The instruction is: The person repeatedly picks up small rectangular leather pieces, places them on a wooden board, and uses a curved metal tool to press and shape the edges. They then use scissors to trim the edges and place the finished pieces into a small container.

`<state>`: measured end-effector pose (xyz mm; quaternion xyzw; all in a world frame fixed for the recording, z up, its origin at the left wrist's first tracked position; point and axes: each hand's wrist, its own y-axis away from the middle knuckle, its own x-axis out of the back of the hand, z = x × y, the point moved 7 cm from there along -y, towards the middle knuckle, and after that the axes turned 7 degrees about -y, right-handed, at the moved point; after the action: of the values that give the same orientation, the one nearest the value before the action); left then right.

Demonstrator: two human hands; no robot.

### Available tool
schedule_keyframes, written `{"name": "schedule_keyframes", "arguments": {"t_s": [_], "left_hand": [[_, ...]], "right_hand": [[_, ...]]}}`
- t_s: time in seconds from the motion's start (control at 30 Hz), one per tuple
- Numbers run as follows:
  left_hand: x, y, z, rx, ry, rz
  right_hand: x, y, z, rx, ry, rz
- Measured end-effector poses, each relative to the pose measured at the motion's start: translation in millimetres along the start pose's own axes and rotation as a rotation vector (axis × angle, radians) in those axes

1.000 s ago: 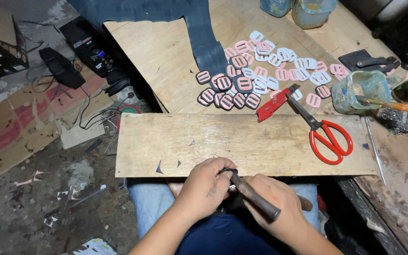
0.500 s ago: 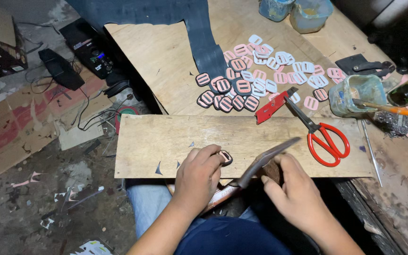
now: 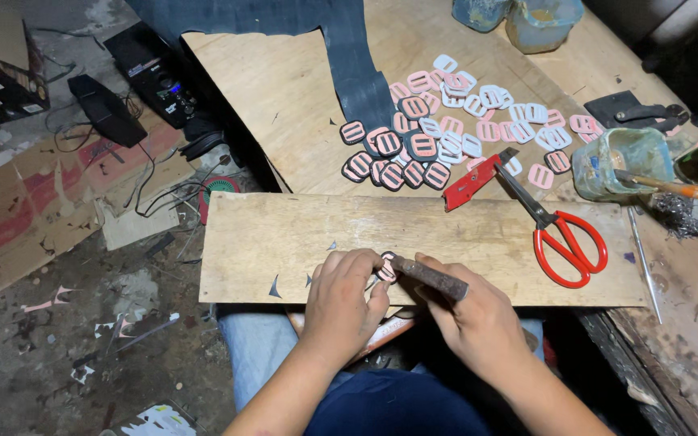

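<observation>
On the near edge of the wooden board [image 3: 478, 242] that lies across the person's lap, both hands meet over one small slotted piece [image 3: 386, 268], dark with a pink face, like those heaped farther back. The left hand [image 3: 347, 300] is curled down with its fingertips pinching the piece flat against the board, while the right hand [image 3: 478, 323] is closed around a dark, rusty-looking knife [image 3: 428, 276] whose tip touches the piece's edge. By the look of it, the step in hand is trimming or scraping the rim of that piece; small dark offcuts [image 3: 275, 287] lying on the board to the left fit that reading. The next move seems to call for a steady, short stroke away from the pinching fingers, with the piece kept from sliding, since the tip sits just beside the left fingertips. Beyond the board, on the counter [image 3: 284, 89], a pile of slotted pieces [image 3: 462, 121] spreads out, dark-rimmed ones nearer and pale pink and white ones behind. Red-handled scissors [image 3: 563, 234] lie across the board's far right edge, touching a red box cutter [image 3: 472, 182], and a cloudy jar [image 3: 620, 161] with a brush stands near them.
</observation>
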<state>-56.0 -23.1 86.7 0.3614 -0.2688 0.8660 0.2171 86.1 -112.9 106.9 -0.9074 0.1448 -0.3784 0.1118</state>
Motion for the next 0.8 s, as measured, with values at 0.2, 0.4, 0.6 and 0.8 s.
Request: {"name": "schedule_keyframes", "arguments": {"t_s": [0.2, 0.4, 0.6, 0.8], "left_hand": [[-1, 0, 1, 0.031, -0.001, 0.01], [0, 2, -1, 0.042, 0.034, 0.024], [0, 6, -1, -0.04, 0.043, 0.082], [-3, 6, -5, -0.055, 0.021, 0.086]], "right_hand": [[15, 4, -2, -0.021, 0.097, -0.035], [16, 0, -4, -0.035, 0.024, 0.047], [-1, -8, -10, -0.004, 0.031, -0.002], [-10, -17, -19, 0.087, 0.045, 0.066]]}}
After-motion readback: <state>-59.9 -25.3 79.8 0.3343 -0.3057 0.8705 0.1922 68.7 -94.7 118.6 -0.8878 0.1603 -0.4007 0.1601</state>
